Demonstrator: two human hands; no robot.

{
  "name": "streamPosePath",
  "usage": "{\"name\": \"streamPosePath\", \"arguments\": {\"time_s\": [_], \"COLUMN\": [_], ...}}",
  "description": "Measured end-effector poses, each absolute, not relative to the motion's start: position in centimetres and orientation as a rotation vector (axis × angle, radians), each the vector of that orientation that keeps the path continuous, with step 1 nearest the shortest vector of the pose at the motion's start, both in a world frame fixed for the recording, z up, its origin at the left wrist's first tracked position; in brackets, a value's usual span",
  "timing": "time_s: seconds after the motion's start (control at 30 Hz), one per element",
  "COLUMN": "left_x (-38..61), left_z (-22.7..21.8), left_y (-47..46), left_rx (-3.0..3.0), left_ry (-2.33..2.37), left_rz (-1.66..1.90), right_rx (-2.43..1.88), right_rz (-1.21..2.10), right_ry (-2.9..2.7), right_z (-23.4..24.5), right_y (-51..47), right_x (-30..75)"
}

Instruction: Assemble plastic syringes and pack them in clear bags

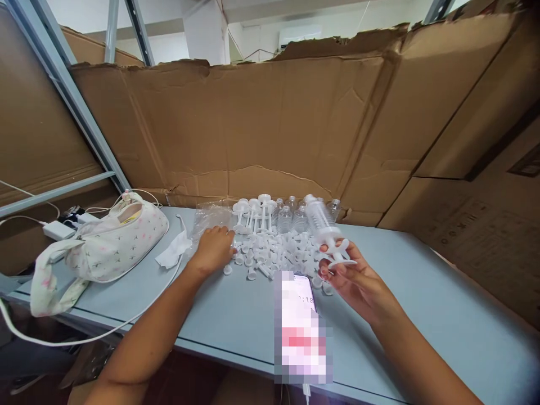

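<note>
My right hand [352, 275] grips a large plastic syringe [323, 222] by its white handle end, fingers wrapped around it. The syringe's clear ribbed barrel tilts up and to the left, its white tip pointing away from me. My left hand [215, 247] is at the left side of a pile of small white plastic caps and fittings [270, 250], back of the hand upward. Its fingers bend down out of sight, so whether they hold something is hidden. Behind the pile stand white plungers [264, 214] and several clear ribbed barrels [299, 218].
A crumpled clear bag [206, 219] lies behind my left hand. A white cloth [175, 250] and a patterned fabric bag [118, 242] lie left. A lit phone [301, 326] with a cable is at the table's front. Cardboard walls [253, 124] enclose the back and right.
</note>
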State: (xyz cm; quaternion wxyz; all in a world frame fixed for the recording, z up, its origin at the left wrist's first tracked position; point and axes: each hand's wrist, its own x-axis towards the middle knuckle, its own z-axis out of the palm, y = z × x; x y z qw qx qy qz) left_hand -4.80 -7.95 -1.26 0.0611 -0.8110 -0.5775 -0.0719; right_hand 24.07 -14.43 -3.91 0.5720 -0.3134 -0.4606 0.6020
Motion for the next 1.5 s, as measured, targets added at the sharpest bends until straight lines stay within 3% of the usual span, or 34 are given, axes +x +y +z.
{"name": "streamPosePath", "arguments": {"time_s": [0.1, 0.3, 0.37, 0.5, 0.67, 0.87, 1.0, 1.13, 1.37, 1.5], "left_x": [-5.4, -4.4, -4.3, -4.4, -3.1, -1.0, -0.6, -0.4, -0.2, 0.1], "left_z": [-1.4, -1.2, -1.1, -1.5, -2.9, -4.5, -5.3, -5.8, -4.7, -4.6], "left_y": [-7.5, -7.6, -7.7, -8.4, -10.1, -11.1, -11.5, -11.5, -10.9, -10.2], "left_rx": [-2.395, -2.305, -2.216, -2.198, -2.836, -3.789, -3.892, -3.809, -3.174, -2.797], "left_ry": [-1.781, -1.8, -1.786, -1.462, -1.239, -1.341, -1.467, -1.353, -1.072, -1.333], "left_rz": [-0.091, -0.203, -0.444, -1.254, -1.709, -1.536, -1.848, -1.869, -1.314, -1.537], "right_rx": [-0.736, -0.785, -0.802, -0.742, -0.577, -0.606, -0.713, -0.818, -0.748, -0.741], "right_rz": [1.336, 1.268, 1.285, 1.388, 1.509, 1.489, 1.32, 1.004, 0.679, 0.666], "right_ry": [-1.05, -1.118, -1.149, -1.166, -1.111, -1.222, -1.342, -1.433, -1.395, -1.429], "right_z": [-3.7, -3.8, -4.0, -4.2, -4.3, -4.5, -5.1, -5.8, -5.5, -5.5], "right_y": [-14.2, -14.1, -14.2, -14.5, -14.6, -14.9, -15.0, -14.8, -14.6, -14.6], "right_x": [24.2, 24.1, 24.0, 23.6, 23.4, 22.9, 22.0, 21.9, 22.9, 23.0]}}
